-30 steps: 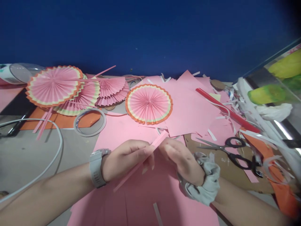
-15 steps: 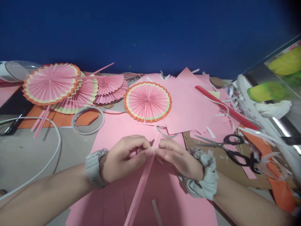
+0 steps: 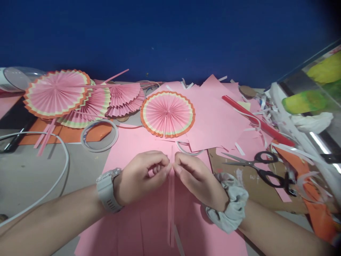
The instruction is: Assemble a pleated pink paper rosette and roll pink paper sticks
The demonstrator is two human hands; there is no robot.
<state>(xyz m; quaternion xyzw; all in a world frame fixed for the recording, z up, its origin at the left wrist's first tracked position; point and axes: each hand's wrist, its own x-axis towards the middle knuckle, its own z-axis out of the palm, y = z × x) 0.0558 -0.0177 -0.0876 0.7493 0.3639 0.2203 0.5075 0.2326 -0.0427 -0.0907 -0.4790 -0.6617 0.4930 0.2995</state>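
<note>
Between my hands is a long, narrow folded pink paper strip point(image 3: 171, 206), pointing straight away from me. My left hand point(image 3: 145, 176), with a grey watch point(image 3: 108, 188) at the wrist, pinches its left side near the far end. From the other side my right hand point(image 3: 200, 177), wearing a pale scrunchie point(image 3: 227, 202), pinches the same strip. Both sets of fingertips nearly meet there. Below lies a large pink paper sheet point(image 3: 128, 224) with a thin white strip point(image 3: 179, 241) on it. Just beyond, a round pleated paper fan point(image 3: 167, 113) in pink, cream and orange lies flat.
More pleated fans point(image 3: 57, 94) pile up at the back left, by a tape roll point(image 3: 115, 137) and a white cable point(image 3: 65, 170). Right of me lie black-handled scissors point(image 3: 252, 163) on cardboard, a red strip point(image 3: 258, 121) and paper scraps. A blue wall point(image 3: 170, 39) stands behind.
The pink strip has swung from slanting to nearly straight, its near end moving right and fully into view. My fingers have shifted slightly on it.
</note>
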